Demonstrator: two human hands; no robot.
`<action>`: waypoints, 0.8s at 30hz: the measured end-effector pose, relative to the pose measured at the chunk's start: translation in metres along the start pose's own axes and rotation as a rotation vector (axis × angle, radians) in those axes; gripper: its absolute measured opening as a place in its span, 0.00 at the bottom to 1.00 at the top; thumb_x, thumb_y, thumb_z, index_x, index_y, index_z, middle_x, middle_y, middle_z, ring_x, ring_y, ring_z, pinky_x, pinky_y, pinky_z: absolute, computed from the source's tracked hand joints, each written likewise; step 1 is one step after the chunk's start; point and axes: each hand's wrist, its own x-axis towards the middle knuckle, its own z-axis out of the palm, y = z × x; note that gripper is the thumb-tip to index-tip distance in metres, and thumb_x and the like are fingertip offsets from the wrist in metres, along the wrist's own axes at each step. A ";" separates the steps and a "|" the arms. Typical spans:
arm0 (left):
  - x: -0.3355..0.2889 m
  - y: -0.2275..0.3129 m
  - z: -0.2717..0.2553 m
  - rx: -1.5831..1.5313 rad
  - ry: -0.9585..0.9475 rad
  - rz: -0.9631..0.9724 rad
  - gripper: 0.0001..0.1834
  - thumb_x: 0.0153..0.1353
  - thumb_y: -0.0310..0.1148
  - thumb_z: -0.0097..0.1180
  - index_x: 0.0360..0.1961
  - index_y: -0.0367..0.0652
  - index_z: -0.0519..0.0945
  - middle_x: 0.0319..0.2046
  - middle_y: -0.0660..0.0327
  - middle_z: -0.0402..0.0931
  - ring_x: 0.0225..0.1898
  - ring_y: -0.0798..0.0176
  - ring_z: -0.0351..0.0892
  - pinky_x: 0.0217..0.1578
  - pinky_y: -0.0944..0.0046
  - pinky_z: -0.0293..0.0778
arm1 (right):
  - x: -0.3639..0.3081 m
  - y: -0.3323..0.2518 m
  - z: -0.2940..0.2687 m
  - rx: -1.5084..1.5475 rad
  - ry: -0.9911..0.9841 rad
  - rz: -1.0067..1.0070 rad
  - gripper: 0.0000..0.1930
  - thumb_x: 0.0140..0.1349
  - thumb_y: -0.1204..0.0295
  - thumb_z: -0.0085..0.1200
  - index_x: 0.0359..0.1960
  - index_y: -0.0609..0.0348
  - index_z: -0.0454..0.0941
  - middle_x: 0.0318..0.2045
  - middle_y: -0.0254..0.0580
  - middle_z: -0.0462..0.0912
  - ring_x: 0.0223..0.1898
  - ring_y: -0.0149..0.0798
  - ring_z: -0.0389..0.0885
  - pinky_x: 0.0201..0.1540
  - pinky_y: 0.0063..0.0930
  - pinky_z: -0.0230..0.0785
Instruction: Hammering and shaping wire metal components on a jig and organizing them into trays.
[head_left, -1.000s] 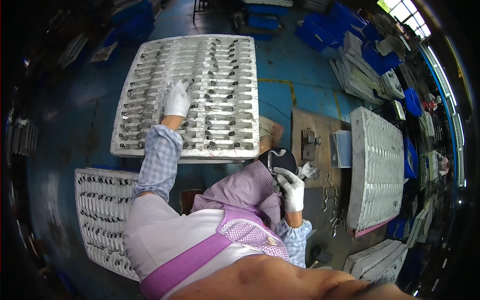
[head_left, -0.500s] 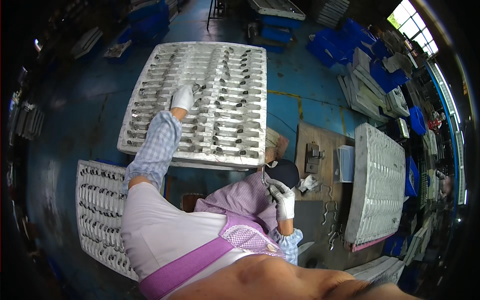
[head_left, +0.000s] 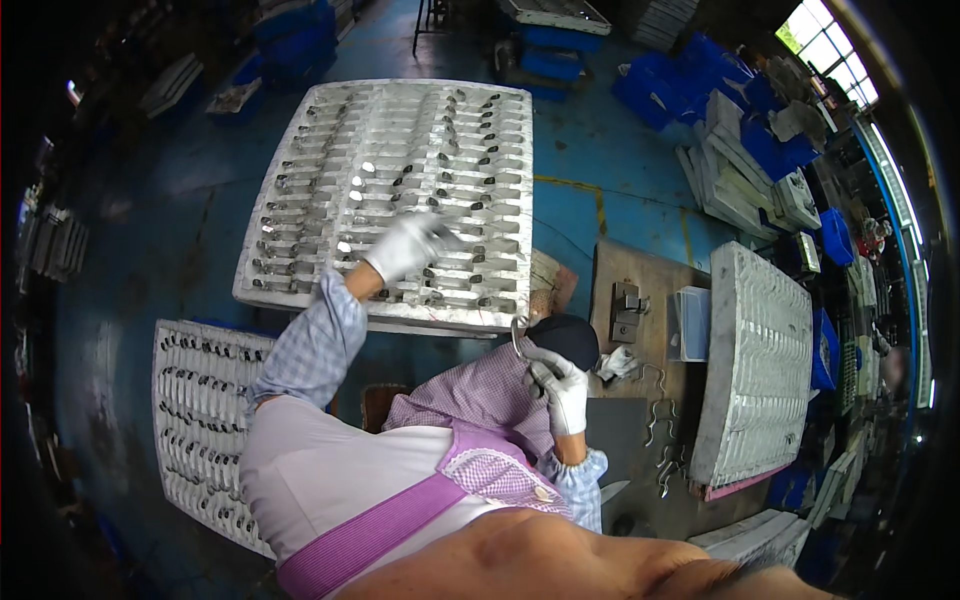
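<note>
A large white foam tray lies ahead of me, with rows of slots that hold metal pieces with dark ends. Over its near middle is my left hand in a white glove. Its fingertips are smeared by motion, so I cannot make out anything between them. Off the tray's near right corner, my gloved right hand is closed on a thin, bent metal piece, which sticks up from the fingers toward the tray's edge.
To the right a wooden bench carries a dark metal block, a clear plastic box, a crumpled white glove and wavy metal pieces. Another foam tray leans there; a filled one stands at left.
My left hand has moved nearer and to the right across the tray, away from a slot near its middle. My right hand has barely moved; the metal piece in it has tilted slightly left.
</note>
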 end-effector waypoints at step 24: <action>0.134 -0.300 -0.124 -0.597 0.342 -0.193 0.21 0.62 0.35 0.61 0.54 0.37 0.79 0.48 0.58 0.79 0.49 0.62 0.77 0.52 0.64 0.73 | -0.134 0.151 -0.187 0.116 0.998 -0.113 0.14 0.67 0.76 0.50 0.52 0.67 0.78 0.27 0.40 0.82 0.21 0.27 0.73 0.25 0.20 0.65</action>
